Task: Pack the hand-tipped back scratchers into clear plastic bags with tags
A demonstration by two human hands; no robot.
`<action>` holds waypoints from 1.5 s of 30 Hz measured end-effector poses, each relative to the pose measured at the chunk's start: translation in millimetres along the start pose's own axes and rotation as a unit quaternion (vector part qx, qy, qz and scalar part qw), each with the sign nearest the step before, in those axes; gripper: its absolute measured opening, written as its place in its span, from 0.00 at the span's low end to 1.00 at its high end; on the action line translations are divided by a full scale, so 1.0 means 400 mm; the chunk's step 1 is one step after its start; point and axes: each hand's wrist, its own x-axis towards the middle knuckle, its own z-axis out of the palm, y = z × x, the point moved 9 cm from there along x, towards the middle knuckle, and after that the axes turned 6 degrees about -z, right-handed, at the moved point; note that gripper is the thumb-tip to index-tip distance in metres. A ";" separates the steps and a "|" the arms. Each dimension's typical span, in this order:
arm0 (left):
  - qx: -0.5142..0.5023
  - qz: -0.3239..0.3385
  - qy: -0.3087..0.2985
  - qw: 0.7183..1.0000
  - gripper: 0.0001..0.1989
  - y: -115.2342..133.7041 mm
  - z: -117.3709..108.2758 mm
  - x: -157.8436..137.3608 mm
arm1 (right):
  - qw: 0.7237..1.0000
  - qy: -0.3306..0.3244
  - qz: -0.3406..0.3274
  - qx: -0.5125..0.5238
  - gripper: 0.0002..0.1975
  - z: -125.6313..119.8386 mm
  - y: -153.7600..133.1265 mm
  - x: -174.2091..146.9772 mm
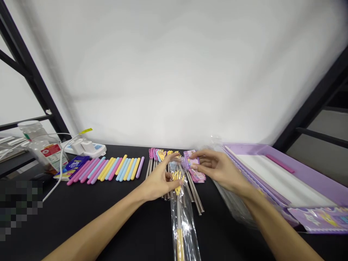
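Where the 2 hands meet near the middle of the black tabletop (114, 217), I see a clear plastic sleeve (182, 221) lying lengthwise toward me, with a yellow-headed metal stick (178, 181) inside it. My left hand (160, 181) rests on the sleeve's far end, its grip narrow, fingers curled around the plastic and the yellow head. My right hand (217, 167) is just beside it, thumb and fingers pinched on a small pink-and-purple printed card (190, 159) at the sleeve's mouth; motion blur keeps me from telling exactly how card and sleeve touch.

Under and behind the hands lies a bundle of metal sticks (196, 195) with pink, yellow and blue heads, and a small stack of printed cards (198, 176) sits just under the right hand. To the left, a row of pastel handles (108, 169) in pink, blue, yellow and lilac lies side by side. Farther left are a white power strip (87, 147), a clear plastic jar (40, 146) with a red label, and a purple packet (74, 164). At the right, an open lilac box (304, 170) with a white inside stands past a pile of clear bags (236, 206).
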 end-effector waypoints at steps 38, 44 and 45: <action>0.030 0.056 -0.007 0.998 0.41 0.052 0.016 -0.002 | 0.998 0.063 -0.017 0.024 0.20 -0.004 0.023 0.063; 0.040 0.072 0.020 0.996 0.43 0.061 -0.020 0.030 | 0.998 0.023 -0.051 -0.042 0.18 0.005 0.005 0.123; 0.042 0.069 0.017 0.997 0.43 0.058 -0.019 0.031 | 0.997 0.031 -0.054 -0.045 0.17 0.002 0.003 0.123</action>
